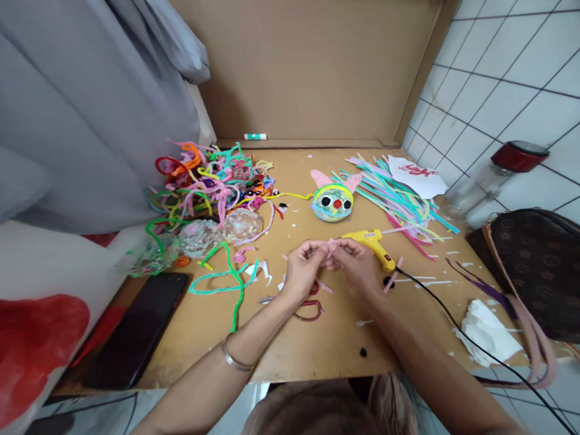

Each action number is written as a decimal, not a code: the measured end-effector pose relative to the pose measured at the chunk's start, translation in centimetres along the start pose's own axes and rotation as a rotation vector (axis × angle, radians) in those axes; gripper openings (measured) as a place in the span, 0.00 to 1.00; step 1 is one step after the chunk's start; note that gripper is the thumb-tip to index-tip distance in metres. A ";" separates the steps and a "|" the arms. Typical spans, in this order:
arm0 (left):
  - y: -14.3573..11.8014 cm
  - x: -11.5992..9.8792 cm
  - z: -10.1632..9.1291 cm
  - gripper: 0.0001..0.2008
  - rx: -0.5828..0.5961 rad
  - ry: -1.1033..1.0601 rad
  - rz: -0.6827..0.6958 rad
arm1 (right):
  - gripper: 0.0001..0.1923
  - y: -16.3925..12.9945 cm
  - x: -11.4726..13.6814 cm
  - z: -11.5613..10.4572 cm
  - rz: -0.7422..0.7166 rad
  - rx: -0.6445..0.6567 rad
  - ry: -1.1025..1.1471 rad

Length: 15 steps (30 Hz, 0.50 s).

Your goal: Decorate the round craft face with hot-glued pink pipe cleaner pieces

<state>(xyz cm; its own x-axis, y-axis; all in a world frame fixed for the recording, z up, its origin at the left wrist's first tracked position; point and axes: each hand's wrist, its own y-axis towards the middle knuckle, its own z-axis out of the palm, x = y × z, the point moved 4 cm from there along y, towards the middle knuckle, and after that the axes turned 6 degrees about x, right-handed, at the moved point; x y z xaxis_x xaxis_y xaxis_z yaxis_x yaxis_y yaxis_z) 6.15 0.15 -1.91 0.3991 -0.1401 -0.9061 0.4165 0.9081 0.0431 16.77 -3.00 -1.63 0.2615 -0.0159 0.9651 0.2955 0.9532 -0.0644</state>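
My left hand and my right hand meet over the middle of the brown table. Both pinch a short pink pipe cleaner piece between their fingertips. Just beyond my right hand lies a yellow glue gun with a black cord. Farther back sits a round craft face with pink ears, black eyes and a red nose. A dark red pipe cleaner loop lies on the table under my left wrist.
A tangled heap of coloured pipe cleaners fills the back left, straight ones the back right. A black phone lies at the left edge. A brown bag, crumpled tissue and red-lidded jar are on the right. A cardboard wall stands behind.
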 end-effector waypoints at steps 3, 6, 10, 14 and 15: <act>0.0 0.1 -0.1 0.17 -0.010 0.016 -0.001 | 0.15 -0.1 0.1 0.0 0.008 -0.014 0.004; -0.1 0.1 -0.1 0.17 -0.013 0.027 -0.007 | 0.15 -0.1 0.2 0.1 0.007 -0.033 -0.009; -0.1 0.1 -0.2 0.17 -0.033 0.041 -0.011 | 0.14 -0.1 0.4 0.0 -0.017 -0.051 -0.047; 0.0 0.2 -0.3 0.16 -0.037 0.059 -0.017 | 0.15 0.0 0.5 -0.1 -0.017 -0.073 -0.069; 0.0 0.2 -0.3 0.16 -0.038 0.062 -0.019 | 0.16 0.0 0.6 -0.1 -0.014 -0.075 -0.069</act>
<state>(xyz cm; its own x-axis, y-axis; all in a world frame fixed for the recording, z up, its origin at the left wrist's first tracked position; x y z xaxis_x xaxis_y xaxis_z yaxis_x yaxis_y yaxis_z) 6.00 0.20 -2.24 0.3393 -0.1335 -0.9311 0.3915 0.9201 0.0107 17.01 -3.08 -1.12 0.1937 -0.0053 0.9810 0.3670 0.9278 -0.0674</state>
